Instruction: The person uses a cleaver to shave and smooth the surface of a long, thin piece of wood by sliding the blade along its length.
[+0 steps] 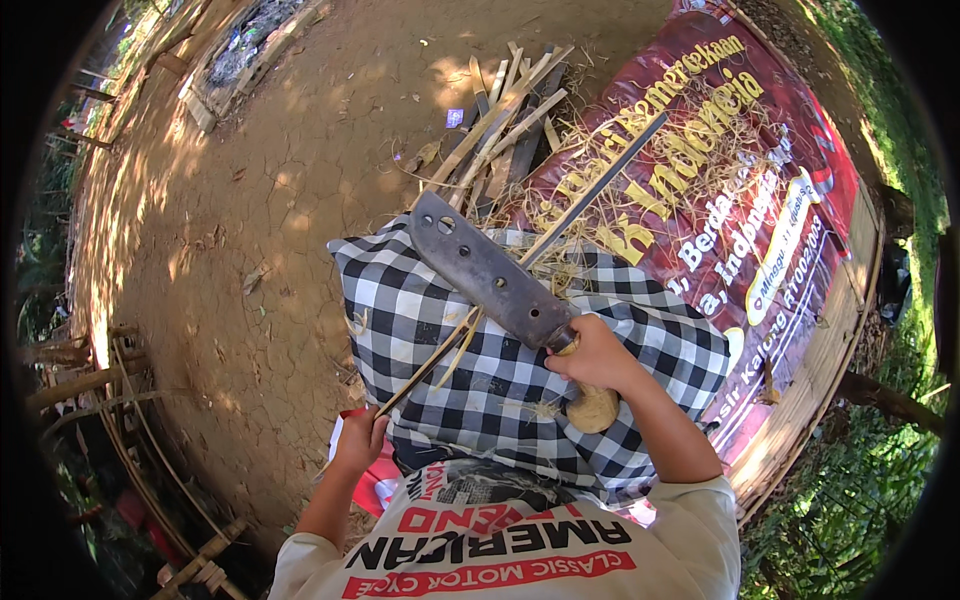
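At the left, cracked dry ground [250, 330], with a patch of ash [255, 40] at the far side. Next, near and left, left grip [358, 438] clamped on the near part of a long thin strip [600, 186], probably to keep it steady at a slant across the lap. Over the lap, a black-and-white checked cloth [400, 270], likely as a guard against blade and splinters. Above the cloth, slanting from far left to near right, a broad knife [490, 280] with holes in its blade, crossing over the middle of the strip; exact contact of edge and strip impossible to tell. Beyond, a loose pile of split sticks [510, 130] on the ground, perhaps for easy reach. Then right grip [600, 355] closed round the knife's wooden handle [593, 410], close up to the blade, apparently for control. Farther right, a dark red banner [690, 35], spread flat under curly shavings [690, 135]. As for the strip: near part inside left grip, then off toward the far right, behind the blade, with the far end over the banner, well apart from right grip.
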The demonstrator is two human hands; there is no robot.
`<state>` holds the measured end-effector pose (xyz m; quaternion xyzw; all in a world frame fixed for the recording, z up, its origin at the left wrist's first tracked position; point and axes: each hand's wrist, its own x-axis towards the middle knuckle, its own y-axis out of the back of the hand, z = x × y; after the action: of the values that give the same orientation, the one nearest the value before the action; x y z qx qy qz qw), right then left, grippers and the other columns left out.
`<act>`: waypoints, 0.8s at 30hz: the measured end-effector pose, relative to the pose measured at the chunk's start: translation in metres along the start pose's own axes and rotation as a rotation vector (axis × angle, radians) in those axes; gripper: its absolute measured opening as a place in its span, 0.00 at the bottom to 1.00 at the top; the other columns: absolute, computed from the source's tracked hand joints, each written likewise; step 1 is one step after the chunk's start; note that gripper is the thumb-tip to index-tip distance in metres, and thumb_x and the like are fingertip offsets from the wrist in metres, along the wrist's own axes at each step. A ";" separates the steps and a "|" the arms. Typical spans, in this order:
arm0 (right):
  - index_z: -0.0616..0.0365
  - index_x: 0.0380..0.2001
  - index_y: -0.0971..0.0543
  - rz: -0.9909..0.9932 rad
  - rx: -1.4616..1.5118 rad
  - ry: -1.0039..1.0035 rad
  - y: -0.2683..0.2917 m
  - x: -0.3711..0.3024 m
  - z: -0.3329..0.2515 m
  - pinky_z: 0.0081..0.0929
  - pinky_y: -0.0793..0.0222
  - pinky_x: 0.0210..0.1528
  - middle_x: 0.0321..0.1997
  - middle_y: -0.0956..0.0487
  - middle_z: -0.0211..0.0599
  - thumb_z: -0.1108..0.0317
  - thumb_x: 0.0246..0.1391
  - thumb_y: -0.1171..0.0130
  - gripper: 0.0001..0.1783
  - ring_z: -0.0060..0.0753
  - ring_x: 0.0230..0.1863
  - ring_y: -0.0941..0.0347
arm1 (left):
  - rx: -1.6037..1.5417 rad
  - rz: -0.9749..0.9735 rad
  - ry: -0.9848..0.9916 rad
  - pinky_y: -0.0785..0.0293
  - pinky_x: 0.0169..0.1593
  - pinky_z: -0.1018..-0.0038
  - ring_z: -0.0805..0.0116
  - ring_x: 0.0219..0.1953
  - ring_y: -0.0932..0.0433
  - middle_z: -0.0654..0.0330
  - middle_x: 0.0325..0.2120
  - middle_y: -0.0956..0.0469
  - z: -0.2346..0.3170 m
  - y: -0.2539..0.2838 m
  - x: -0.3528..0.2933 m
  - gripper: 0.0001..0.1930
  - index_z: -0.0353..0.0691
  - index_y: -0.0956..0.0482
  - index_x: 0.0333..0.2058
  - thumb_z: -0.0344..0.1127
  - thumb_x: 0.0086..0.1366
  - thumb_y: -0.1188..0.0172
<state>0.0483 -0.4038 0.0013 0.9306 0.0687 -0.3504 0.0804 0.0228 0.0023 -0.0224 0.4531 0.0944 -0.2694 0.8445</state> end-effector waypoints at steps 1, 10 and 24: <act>0.67 0.25 0.24 -0.002 0.047 -0.004 0.001 0.004 -0.003 0.23 0.30 0.23 0.20 0.24 0.34 0.77 0.40 0.37 0.08 0.24 0.19 0.27 | 0.017 -0.006 0.003 0.34 0.25 0.58 0.40 0.23 0.27 0.43 0.16 0.29 -0.003 0.001 -0.001 0.12 0.33 0.27 0.29 0.37 0.66 0.47; 0.67 0.25 0.23 0.044 -0.142 0.234 -0.035 0.001 0.026 0.25 0.29 0.26 0.22 0.22 0.37 0.75 0.39 0.36 0.08 0.26 0.20 0.25 | -0.024 0.016 -0.018 0.34 0.24 0.59 0.42 0.21 0.27 0.44 0.15 0.29 -0.005 0.000 0.002 0.12 0.32 0.26 0.29 0.37 0.66 0.47; 0.70 0.27 0.23 0.221 -0.076 0.248 -0.022 -0.020 0.011 0.33 0.28 0.32 0.22 0.22 0.50 0.69 0.37 0.36 0.15 0.43 0.25 0.23 | -0.132 -0.042 0.108 0.35 0.24 0.64 0.54 0.16 0.31 0.48 0.13 0.31 -0.019 0.000 0.008 0.18 0.32 0.27 0.21 0.40 0.65 0.49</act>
<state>0.0229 -0.3859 0.0041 0.9649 -0.0113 -0.2192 0.1444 0.0311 0.0149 -0.0367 0.4084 0.1667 -0.2552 0.8604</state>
